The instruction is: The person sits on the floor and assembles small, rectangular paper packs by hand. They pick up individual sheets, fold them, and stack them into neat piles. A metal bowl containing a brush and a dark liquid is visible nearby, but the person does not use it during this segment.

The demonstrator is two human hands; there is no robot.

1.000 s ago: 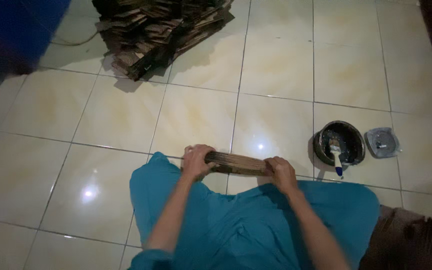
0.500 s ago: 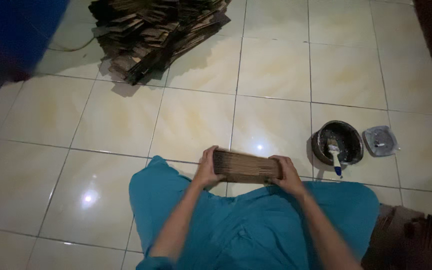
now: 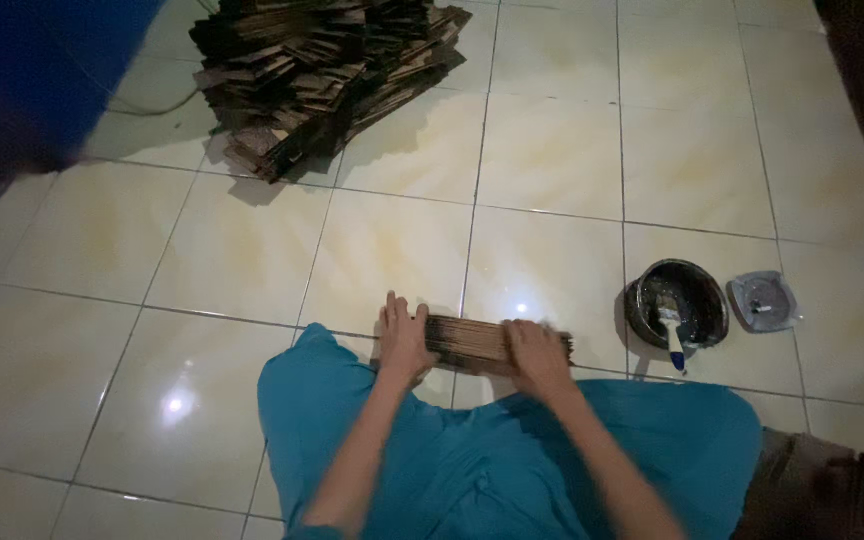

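Observation:
I sit on a tiled floor in teal trousers [image 3: 512,460]. A flat stack of thin brown strips [image 3: 472,342] lies on the floor just in front of my knees. My left hand [image 3: 402,335] presses on its left end with the fingers flat and pointing away. My right hand [image 3: 537,355] covers the right part of the stack, fingers curled over it.
A dark round bowl [image 3: 679,300] with a white-handled brush [image 3: 674,340] stands to the right, next to a small grey square dish [image 3: 764,300]. A big heap of brown strips [image 3: 322,70] lies far ahead. A blue object [image 3: 32,70] is at upper left.
The stack was held up between both hands, then lowered. It now rests flat on the floor with both hands pressing on top.

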